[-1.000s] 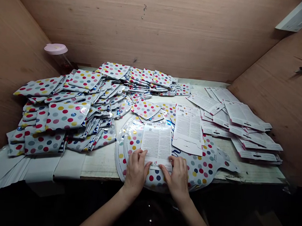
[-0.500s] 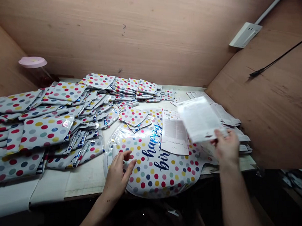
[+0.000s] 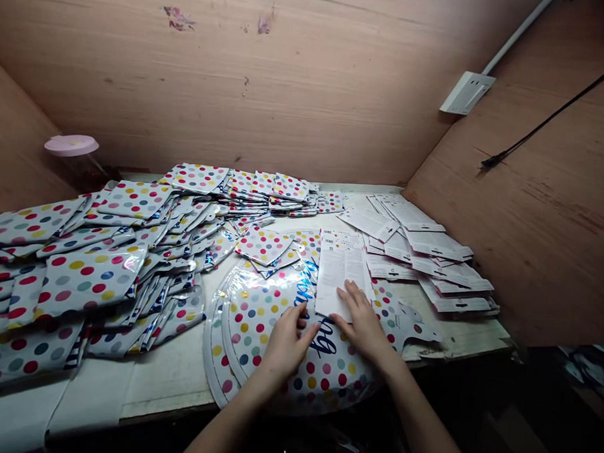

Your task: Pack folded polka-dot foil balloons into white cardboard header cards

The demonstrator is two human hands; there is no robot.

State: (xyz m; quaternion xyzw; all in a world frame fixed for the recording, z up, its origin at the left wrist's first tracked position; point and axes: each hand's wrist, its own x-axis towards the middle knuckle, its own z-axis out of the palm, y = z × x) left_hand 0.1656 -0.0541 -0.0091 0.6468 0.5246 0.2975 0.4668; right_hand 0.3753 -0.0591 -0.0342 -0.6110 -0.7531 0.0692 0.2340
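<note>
Here we are at the bench: the left hand point(image 3: 287, 343) is lying flat and open on a big polka-dot foil balloon point(image 3: 325, 381), the blue birthday script running right by its fingers. The right hand point(image 3: 362, 326), open too, presses down on a printed white card point(image 3: 337, 271) that sits on top of the balloon, its fingertips on the card's lower part. The hands are close but apart, and neither is gripping! To the left, a heap of folded polka-dot balloons point(image 3: 89, 277) covers the surface point(image 3: 175, 381); to the right, a spread of white cards point(image 3: 431, 249).
</note>
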